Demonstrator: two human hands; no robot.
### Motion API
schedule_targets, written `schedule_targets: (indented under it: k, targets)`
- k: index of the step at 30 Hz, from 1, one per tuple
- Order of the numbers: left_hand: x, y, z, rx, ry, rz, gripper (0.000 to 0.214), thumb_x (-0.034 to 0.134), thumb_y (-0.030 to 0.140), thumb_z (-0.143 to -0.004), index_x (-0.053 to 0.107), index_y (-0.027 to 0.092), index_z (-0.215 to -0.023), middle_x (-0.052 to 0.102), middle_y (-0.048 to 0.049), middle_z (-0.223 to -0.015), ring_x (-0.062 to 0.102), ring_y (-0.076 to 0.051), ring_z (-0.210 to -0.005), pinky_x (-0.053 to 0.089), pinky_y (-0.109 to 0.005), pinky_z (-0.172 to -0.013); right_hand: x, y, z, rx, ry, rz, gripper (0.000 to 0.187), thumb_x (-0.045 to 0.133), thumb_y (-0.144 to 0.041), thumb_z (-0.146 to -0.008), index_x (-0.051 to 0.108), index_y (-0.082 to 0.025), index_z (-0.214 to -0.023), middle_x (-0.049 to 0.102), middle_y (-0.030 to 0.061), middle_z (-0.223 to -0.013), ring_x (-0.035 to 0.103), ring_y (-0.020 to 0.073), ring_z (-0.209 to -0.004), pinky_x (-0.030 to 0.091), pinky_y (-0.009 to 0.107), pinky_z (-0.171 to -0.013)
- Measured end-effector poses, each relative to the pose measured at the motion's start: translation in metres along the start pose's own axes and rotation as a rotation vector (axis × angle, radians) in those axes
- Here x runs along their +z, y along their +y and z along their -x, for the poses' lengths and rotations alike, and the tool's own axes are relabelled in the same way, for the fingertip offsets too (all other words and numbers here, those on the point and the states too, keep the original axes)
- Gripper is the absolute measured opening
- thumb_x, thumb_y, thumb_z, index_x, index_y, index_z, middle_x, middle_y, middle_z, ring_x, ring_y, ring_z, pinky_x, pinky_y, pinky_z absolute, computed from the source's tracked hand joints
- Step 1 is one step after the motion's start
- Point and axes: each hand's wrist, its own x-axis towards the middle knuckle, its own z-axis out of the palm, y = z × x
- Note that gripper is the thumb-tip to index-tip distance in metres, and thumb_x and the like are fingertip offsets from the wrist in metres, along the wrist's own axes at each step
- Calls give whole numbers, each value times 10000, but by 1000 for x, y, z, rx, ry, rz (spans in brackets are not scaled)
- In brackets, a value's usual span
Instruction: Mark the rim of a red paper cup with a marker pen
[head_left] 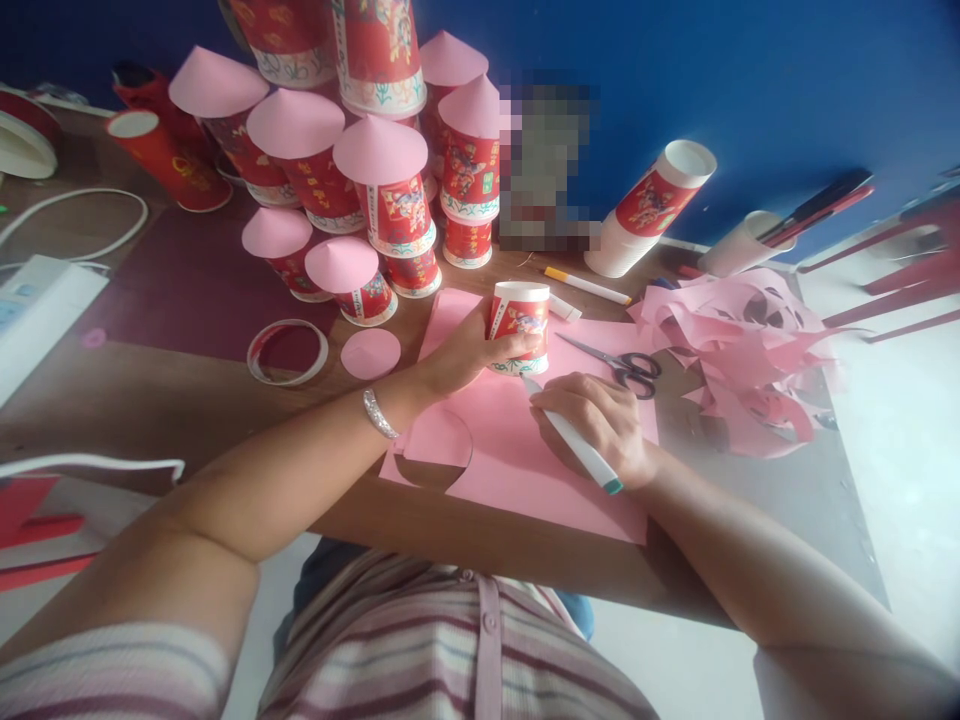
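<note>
My left hand (466, 352) grips a red printed paper cup (520, 322) that stands upside down on a pink paper sheet (525, 450). My right hand (600, 425) is closed round a white marker (577, 447) with a green end, its tip at the cup's rim. The sheet has a round hole cut near its left edge. A silver bracelet sits on my left wrist.
A stack of red cups with pink cone tops (379, 160) rises behind. Scissors (622, 362) lie right of the cup, pink paper scraps (742, 360) further right. A pink paper disc (370, 352), a cut cup rim (288, 351) and another marker (586, 285) lie nearby.
</note>
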Motion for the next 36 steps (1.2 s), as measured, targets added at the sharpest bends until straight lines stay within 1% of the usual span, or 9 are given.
schedule_targets:
  k: [3, 8, 11, 13, 19, 24, 28, 33, 36]
  targets:
    - [0, 0, 0, 0, -6, -5, 551, 1031, 628, -892, 753, 210, -1121, 776, -66, -1018, 741, -211, -940, 625, -343, -824, 0, 0, 0, 6, 1, -5, 379, 724, -33, -1038, 700, -263, -1338, 792, -15, -945, 746, 165, -714, 634, 297, -662]
    - [-1, -1, -1, 4, -11, -3, 571, 1039, 619, -882, 741, 215, -1153, 785, -72, -1035, 746, -216, -948, 624, -341, -825, 1, 1, 1, -4, 20, 7, 299, 732, -46, -1055, 710, -233, -1287, 793, 2, -941, 734, 168, -713, 639, 299, -659]
    - [-1, -2, -2, 8, -16, 1, 587, 1042, 628, -873, 732, 221, -1159, 794, -72, -1041, 748, -217, -939, 621, -344, -820, 1, 2, 2, 13, 23, -7, 370, 749, -29, -1031, 724, -239, -1334, 813, 4, -979, 765, 175, -748, 656, 302, -684]
    - [-1, -3, -2, 9, -18, 5, 592, 1045, 625, -869, 733, 222, -1168, 798, -72, -1043, 750, -217, -932, 621, -348, -818, 1, 2, 2, 15, 22, -10, 382, 757, -22, -1023, 729, -235, -1339, 822, 9, -992, 780, 177, -761, 664, 302, -693]
    - [-1, -2, -1, 7, -15, 11, 606, 1053, 614, -866, 746, 219, -1207, 795, -71, -1058, 759, -213, -960, 627, -335, -835, 2, 2, 1, 8, 32, 8, 268, 726, -50, -1076, 722, -228, -1276, 813, 12, -956, 778, 177, -749, 670, 302, -681]
    - [-1, -1, -1, 8, -20, -4, 580, 1035, 636, -874, 748, 219, -1157, 790, -70, -1026, 753, -225, -943, 628, -352, -822, 3, 3, 3, 14, 31, -2, 365, 739, -31, -1047, 735, -234, -1350, 828, 8, -983, 786, 180, -762, 676, 305, -696]
    - [-2, -2, -1, 14, -23, -4, 569, 1033, 622, -878, 752, 223, -1169, 788, -68, -1022, 754, -230, -936, 625, -360, -818, 3, 3, 3, 16, 28, -7, 382, 737, -24, -1040, 731, -239, -1355, 833, 5, -986, 789, 181, -753, 675, 306, -695]
    - [-1, -2, -1, -1, -8, -6, 554, 1024, 615, -889, 744, 218, -1155, 780, -62, -1011, 747, -221, -928, 623, -354, -818, 3, 3, 1, 1, 13, 2, 337, 727, -21, -1059, 711, -240, -1314, 822, 7, -974, 787, 179, -756, 667, 307, -696]
    - [0, -1, 0, -13, 0, -7, 566, 1028, 604, -885, 730, 213, -1165, 781, -63, -1021, 753, -223, -932, 627, -357, -819, 2, 3, -1, -13, 10, -4, 306, 730, -8, -1058, 710, -220, -1277, 807, 16, -965, 779, 179, -765, 653, 300, -703]
